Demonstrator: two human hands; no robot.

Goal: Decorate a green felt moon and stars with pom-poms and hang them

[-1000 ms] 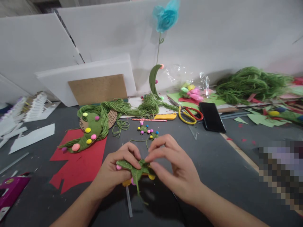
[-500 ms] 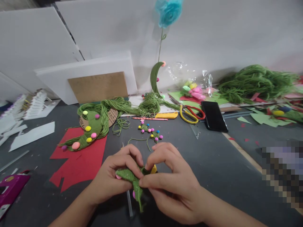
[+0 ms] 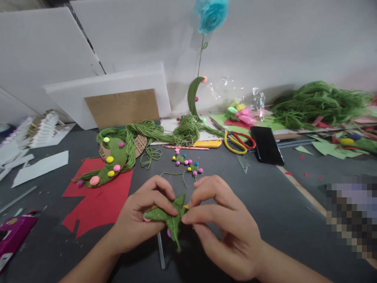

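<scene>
A green yarn-wrapped star [image 3: 173, 224] is held low over the table, with pink pom-poms showing at its edges. My left hand [image 3: 144, 216] is closed around its left point, thumb below and fingers above. At the star's right side, my right hand [image 3: 220, 224] pinches the edge between thumb and fingertips, which hide that part. A bit of yellow shows behind the star by those fingers. Just beyond the hands lie two small green stars [image 3: 194, 169] with coloured pom-poms. A translucent stick [image 3: 161, 251] lies beneath the held star.
Red paper [image 3: 108, 204] and a green pom-pom crescent [image 3: 113, 161] lie at left, near a magenta object [image 3: 17, 239]. Behind are green yarn [image 3: 185, 131], a yellow cutter [image 3: 210, 144], scissors [image 3: 235, 143] and a phone [image 3: 266, 145]. A blue flower [image 3: 210, 15] stands at the wall.
The star has turned so its upper point and wrapped face show more. My right hand has shifted slightly right, its fingertips moving from the star's middle to its right edge.
</scene>
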